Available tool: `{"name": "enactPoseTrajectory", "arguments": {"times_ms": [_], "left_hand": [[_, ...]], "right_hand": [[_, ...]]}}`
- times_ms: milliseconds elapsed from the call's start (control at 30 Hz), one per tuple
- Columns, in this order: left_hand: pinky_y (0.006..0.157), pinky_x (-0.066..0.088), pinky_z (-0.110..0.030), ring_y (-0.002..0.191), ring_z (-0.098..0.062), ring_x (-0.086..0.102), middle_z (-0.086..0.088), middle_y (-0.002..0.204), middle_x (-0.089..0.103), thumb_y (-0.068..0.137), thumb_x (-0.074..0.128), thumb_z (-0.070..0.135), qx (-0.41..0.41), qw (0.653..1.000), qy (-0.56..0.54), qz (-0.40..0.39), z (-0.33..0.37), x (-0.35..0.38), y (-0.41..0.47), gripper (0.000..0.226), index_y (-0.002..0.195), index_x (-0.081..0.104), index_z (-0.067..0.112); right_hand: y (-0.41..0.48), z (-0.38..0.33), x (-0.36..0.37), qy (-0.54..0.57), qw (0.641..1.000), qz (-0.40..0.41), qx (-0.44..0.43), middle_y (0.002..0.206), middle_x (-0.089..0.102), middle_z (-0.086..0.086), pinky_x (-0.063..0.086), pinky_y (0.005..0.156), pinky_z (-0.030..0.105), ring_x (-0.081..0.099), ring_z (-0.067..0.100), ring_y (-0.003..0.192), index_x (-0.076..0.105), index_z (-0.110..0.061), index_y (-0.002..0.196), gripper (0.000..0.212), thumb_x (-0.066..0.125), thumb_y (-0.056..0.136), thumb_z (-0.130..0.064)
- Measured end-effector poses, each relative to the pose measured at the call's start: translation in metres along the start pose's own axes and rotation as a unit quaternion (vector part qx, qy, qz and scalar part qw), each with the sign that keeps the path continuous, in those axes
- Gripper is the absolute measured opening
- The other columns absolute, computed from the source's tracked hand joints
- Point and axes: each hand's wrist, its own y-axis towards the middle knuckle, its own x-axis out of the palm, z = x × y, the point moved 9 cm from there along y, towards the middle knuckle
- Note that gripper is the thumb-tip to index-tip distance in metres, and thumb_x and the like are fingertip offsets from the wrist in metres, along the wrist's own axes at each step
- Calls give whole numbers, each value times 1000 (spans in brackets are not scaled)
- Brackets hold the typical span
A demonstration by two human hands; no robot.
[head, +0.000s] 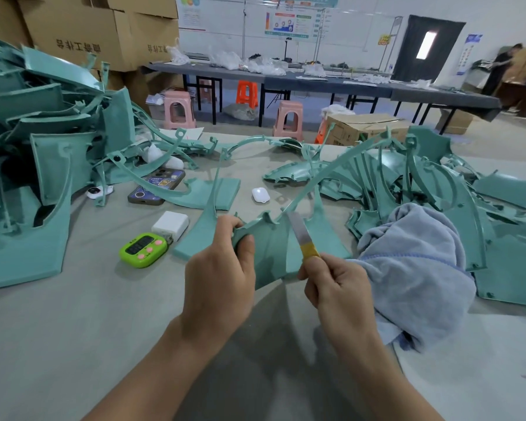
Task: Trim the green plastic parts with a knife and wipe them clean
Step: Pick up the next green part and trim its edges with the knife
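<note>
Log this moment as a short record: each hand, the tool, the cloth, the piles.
left hand: grips the green plastic part by its left edge
right hand: holds the knife, blade against the part
cloth: blue-grey towel, bunched on the table right of the hands
piles: green parts heaped left and right

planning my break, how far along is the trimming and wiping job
Which parts are done cannot be told: green parts lie heaped on the left and the right. In hand: the left hand grips one green part while the right hand works the knife. Wiping waits; the cloth lies unused.
</note>
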Motion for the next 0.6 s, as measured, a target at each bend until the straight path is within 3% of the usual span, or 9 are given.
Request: {"name": "enactPoseTrajectory", "arguments": {"times_ms": [67, 167, 300, 367, 467, 600], "left_hand": [[51, 35, -31, 61, -38, 63, -3, 65, 64, 98, 62, 18, -5, 1000, 0, 1, 0, 0, 1, 13, 106, 52, 18], [53, 29, -30, 62, -34, 64, -1, 67, 66, 97, 62, 19, -7, 1000, -1, -1, 2, 0, 0, 13, 105, 53, 18], [53, 40, -34, 64, -36, 64, -4, 66, 66, 97, 62, 22, -24, 999, -17, -19, 1, 6, -3, 13, 108, 55, 18], [54, 39, -34, 64, -34, 64, 2, 62, 60, 98, 61, 24, -31, 999, -19, -24, 1, 10, -5, 13, 108, 55, 19], [55, 28, -29, 62, -32, 62, 13, 60, 47, 97, 62, 25, -39, 999, -11, -21, -1, 11, -6, 13, 107, 56, 20], [53, 26, -26, 61, -29, 62, 13, 62, 48, 98, 62, 26, -46, 998, -21, -24, -4, 12, -6, 13, 107, 54, 23]], "right_hand": [[-4, -6, 10, 33, 999, -22, -14, 44, 40, -1, 27, 44, 24, 31, 12, 43, 63, -11, 69, 28, 54, 90, -28], [-3, -5, 16, -23, 999, -29, -15, 46, 43, -3, 31, 47, 25, 34, 10, 44, 63, -15, 70, 28, 52, 89, -33], [-4, -9, 7, -35, 998, 12, -48, 47, 48, 2, 35, 49, 30, 39, 8, 45, 64, -24, 72, 29, 49, 89, -41], [-8, -12, 16, -42, 997, -12, -58, 50, 53, 7, 37, 48, 26, 42, 7, 46, 64, -25, 75, 29, 47, 89, -44], [0, -4, 8, -98, 995, 17, -30, 51, 54, -1, 43, 56, 38, 46, 14, 52, 65, -28, 80, 22, 50, 94, -37], [-3, -8, 4, -64, 997, 14, -36, 50, 49, 6, 36, 49, 34, 40, 10, 47, 64, -26, 75, 27, 49, 95, -39]]}}
